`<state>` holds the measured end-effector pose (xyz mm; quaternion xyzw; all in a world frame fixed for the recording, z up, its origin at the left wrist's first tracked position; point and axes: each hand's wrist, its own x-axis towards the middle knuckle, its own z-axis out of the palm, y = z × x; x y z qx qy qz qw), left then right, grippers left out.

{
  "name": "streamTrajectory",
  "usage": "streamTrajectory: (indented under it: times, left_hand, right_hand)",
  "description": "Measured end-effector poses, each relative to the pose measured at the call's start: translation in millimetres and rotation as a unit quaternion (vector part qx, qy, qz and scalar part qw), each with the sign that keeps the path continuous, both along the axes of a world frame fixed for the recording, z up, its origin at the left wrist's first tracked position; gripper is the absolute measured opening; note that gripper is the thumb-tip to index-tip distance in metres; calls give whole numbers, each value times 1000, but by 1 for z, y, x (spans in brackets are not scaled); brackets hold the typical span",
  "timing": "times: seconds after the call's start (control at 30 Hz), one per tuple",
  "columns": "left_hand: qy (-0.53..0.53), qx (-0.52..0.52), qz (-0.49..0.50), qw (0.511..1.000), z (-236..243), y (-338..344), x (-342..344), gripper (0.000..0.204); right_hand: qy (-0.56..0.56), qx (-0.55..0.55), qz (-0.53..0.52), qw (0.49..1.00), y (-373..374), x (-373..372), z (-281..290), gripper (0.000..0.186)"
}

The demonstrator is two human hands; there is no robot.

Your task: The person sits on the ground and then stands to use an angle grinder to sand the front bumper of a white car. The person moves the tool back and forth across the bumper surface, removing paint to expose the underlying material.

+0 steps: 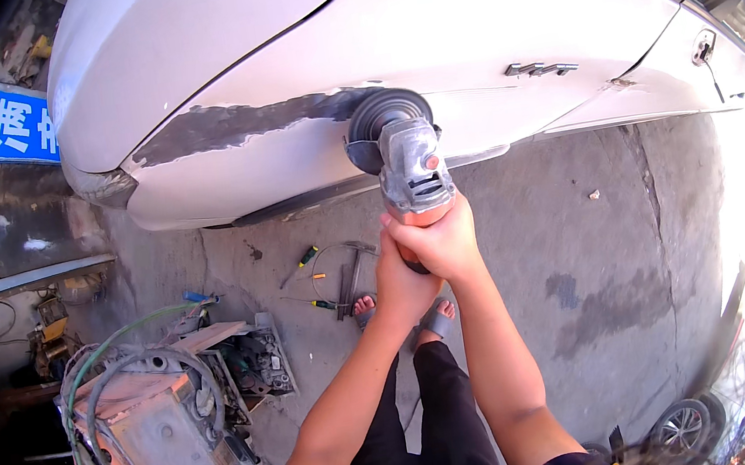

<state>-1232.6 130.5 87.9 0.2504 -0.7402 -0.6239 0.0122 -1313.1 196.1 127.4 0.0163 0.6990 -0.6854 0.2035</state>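
Both my hands grip an angle grinder [415, 166] with a dusty grey head and an orange body. My left hand [400, 276] wraps round the rear of its body. Just ahead of it, my right hand [441, 240] is closed over the body behind the head. The grinder's dark round disc [387, 110] lies against or just over the side of a white car [270, 171]; which of the two I cannot tell. Left of the disc, a long dark grey patch [236, 125] with ragged edges runs along the car's panel.
An orange-topped machine [160, 439] wrapped in cables stands at the lower left, beside a box of tools [267, 364]. Screwdrivers [308, 258] and a thin cable lie on the concrete floor [570, 235] near my feet. A wheel [680, 427] rests at the lower right.
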Motion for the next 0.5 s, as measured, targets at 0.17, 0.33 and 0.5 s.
streamTrajectory:
  times: [0.17,0.33,0.5]
  left_hand:
    - [-15,13,16,1000,1,9,7,80]
    - [22,15,8,1000,-8,9,1,84]
    - [15,3,24,1000,-15,16,7,86]
  right_hand:
    - [20,29,-2,999,2,5,-11,56]
    - [6,-7,12,1000,4,-3,10,48]
    - [24,18,6,1000,3,1,2,58]
